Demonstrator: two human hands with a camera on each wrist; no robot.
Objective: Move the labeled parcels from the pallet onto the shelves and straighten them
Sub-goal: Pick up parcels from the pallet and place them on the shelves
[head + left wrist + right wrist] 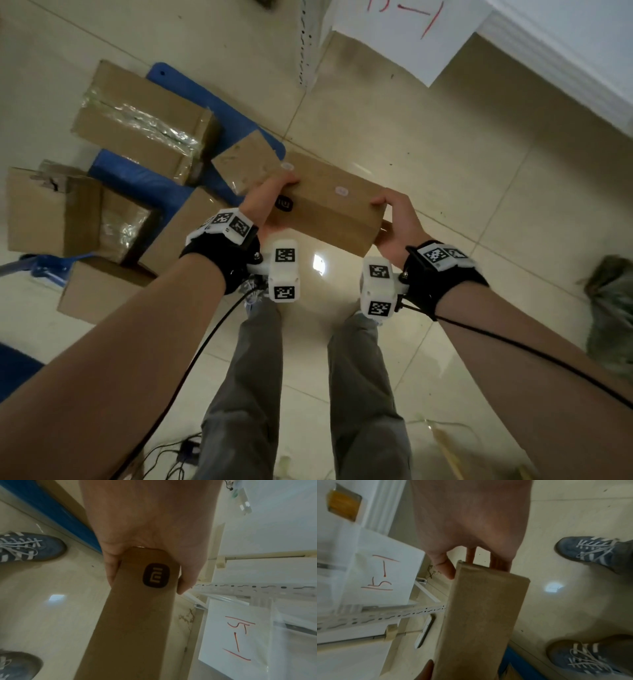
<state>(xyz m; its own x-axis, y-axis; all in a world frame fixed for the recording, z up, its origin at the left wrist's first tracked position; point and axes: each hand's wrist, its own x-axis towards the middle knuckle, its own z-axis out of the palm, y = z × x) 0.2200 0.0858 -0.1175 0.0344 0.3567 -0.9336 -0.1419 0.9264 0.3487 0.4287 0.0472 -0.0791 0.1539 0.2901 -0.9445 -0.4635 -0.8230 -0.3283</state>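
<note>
Both hands were on it: the left hand (265, 205) clamped one short end of the long brown parcel (329, 212), thumb on top and fingers wrapped beneath, right beside the dark square logo (156, 575) printed near that end. The right hand (394, 222) gripped the opposite end the same way, thumb over the top edge, fingers curled under. So the parcel hung level between them, clear of the tiled floor (445, 164), above the person's feet and just beside the corner of the blue pallet (171, 192).

By my reading, this one was lifted off and in transit, not yet shelved. Plenty was left: several taped cardboard boxes (144, 126) sat on the pallet, at least four by the head view, one with its flaps loose.

The shelf unit showed only in scraps: a white perforated upright (306, 44) at the top of the head view and a white sheet with red handwriting (404, 31) hanging beside it. No shelf surface was visible, so whether any parcels were up there already, I could not tell. Any shipping label on the held parcel was hard to make out; only two small pale round stickers (341, 191) showed on top. The red writing was cut off and unreadable. A dark bundle (609, 301) at the right edge stayed blurred beyond naming.
</note>
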